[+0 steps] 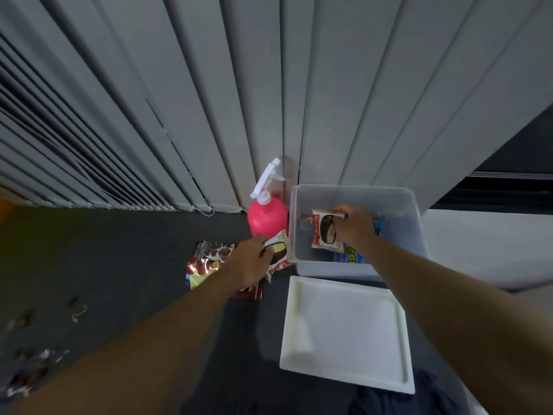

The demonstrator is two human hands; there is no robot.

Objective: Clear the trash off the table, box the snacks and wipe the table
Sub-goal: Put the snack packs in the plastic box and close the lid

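My right hand (354, 226) reaches into the clear plastic box (417, 223) and grips a choco pie packet (324, 232) by its top edge, above a blue snack pack (348, 256) on the box floor. Just left of the box, my left hand (253, 260) is closed on a second choco pie packet (279, 248). Under that hand a shiny brown snack bag (206, 259) lies on the dark table (119, 259). Crumbs and scraps (30, 363) are scattered at the table's near left.
The box's white lid (347, 333) lies flat in front of the box. A pink spray bottle (267, 215) with a white trigger stands behind my left hand, against grey vertical blinds (209, 100). Dark blue cloth (398, 398) shows at the bottom edge.
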